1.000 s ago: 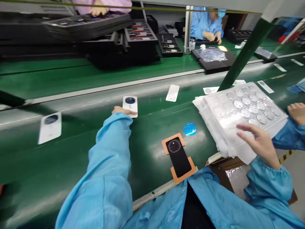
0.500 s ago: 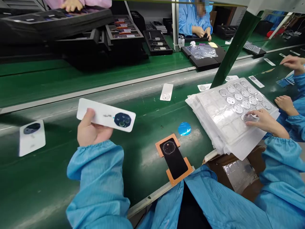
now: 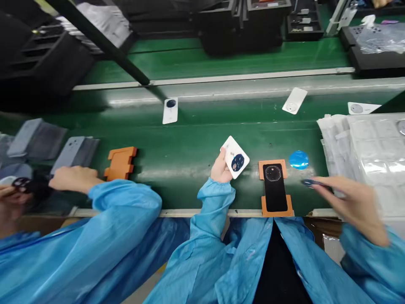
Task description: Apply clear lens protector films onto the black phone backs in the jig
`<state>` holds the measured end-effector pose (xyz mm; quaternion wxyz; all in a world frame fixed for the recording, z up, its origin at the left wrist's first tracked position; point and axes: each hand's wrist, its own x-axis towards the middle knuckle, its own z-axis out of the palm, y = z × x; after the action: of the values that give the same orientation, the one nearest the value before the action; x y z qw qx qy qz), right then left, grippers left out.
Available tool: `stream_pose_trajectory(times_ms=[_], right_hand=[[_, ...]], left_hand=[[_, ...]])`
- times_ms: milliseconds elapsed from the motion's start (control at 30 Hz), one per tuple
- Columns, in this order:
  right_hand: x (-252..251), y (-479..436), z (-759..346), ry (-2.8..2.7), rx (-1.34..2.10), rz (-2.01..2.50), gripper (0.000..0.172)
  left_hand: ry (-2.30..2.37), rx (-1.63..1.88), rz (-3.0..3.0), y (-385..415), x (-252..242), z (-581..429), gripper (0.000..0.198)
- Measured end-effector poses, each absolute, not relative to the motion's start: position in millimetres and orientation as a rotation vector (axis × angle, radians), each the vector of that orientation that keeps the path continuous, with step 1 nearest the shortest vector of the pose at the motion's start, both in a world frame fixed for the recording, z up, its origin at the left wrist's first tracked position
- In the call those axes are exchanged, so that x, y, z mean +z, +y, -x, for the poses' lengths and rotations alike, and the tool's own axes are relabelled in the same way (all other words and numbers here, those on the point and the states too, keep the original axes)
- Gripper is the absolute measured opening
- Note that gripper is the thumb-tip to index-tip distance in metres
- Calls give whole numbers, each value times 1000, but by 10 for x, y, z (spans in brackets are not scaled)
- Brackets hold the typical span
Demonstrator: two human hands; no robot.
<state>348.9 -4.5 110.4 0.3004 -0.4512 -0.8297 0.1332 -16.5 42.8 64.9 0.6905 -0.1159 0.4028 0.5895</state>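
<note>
My left hand (image 3: 220, 168) is closed on a white phone back cover (image 3: 232, 147) with a dark round camera area, held tilted above the green belt. Between my right fingers is a thin, dark round piece (image 3: 307, 183), seen nearly edge-on; I cannot make out its exact kind. My right hand (image 3: 354, 202) hovers right of an orange fixture (image 3: 281, 164), in which a black phone-shaped plate (image 3: 276, 194) with a ring outline lies. A shiny blue round film (image 3: 298, 160) rests on the belt just beyond the right fingertips.
At right lies a stack of clear blister sheets (image 3: 367, 156). White phone covers (image 3: 170, 112) lie farther up the belt. At left are another orange fixture (image 3: 122, 164), grey phone covers (image 3: 74, 152) and a co-worker's hands (image 3: 76, 179). A slanted post (image 3: 104, 44) crosses the upper left.
The view has swung left and down. My right hand has left the blister sheet with a round piece and moved toward the orange fixture. My left hand still holds the white cover, now closer in.
</note>
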Motion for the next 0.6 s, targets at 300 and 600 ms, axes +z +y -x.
stream_pose_trajectory(times_ms=[300, 600], right_hand=[[134, 111, -2545, -2455, 72, 911, 24], [115, 188, -2660, -2478, 250, 850, 24]], left_hand=[[789, 1586, 196, 119, 706, 394, 40], [892, 1549, -86, -9, 467, 83, 43]])
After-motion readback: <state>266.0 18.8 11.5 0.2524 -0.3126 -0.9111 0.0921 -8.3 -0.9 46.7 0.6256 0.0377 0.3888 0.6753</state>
